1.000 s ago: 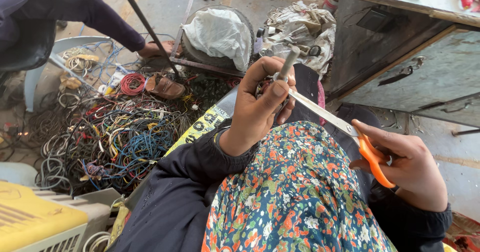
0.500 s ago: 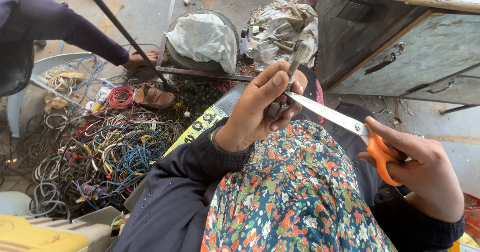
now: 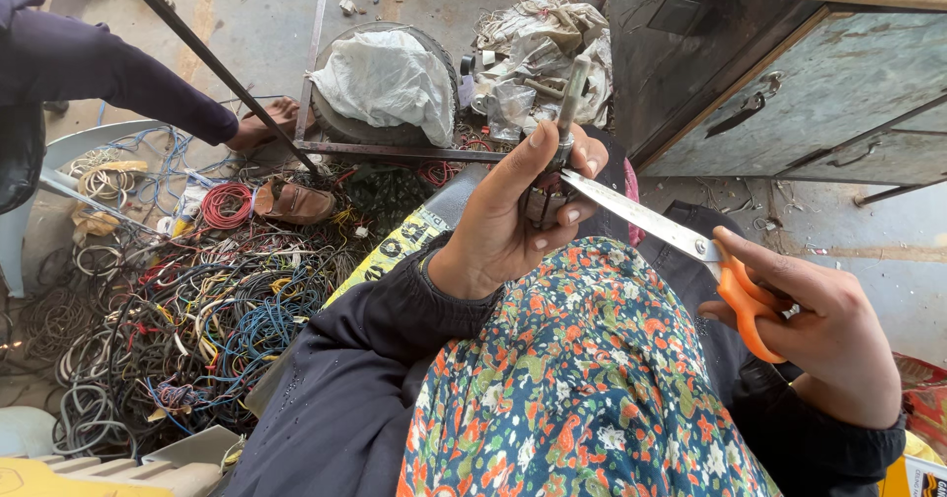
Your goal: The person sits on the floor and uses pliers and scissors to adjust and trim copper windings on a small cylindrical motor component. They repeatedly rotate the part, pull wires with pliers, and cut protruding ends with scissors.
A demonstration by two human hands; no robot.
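My left hand [image 3: 513, 216] is raised above my lap and grips a short grey cable piece [image 3: 571, 98] upright between thumb and fingers. My right hand [image 3: 824, 329] holds orange-handled scissors [image 3: 691, 246] by the handles. The steel blades reach left and up, with their tips meeting the cable just above my left fingers. My lap is covered by a floral cloth [image 3: 582, 389], and both arms wear dark sleeves.
A big tangle of coloured wires [image 3: 187, 310] lies on the ground at left, with a sandal [image 3: 291, 201] and a red wire coil [image 3: 225, 204]. Another person's dark sleeve and foot [image 3: 266, 122] are at upper left. A metal cabinet [image 3: 789, 93] stands at right; bags of scrap [image 3: 390, 83] lie ahead.
My left hand has lifted the cable a little higher and nearer the camera. The scissors stay against it, and my right hand has shifted slightly right and down.
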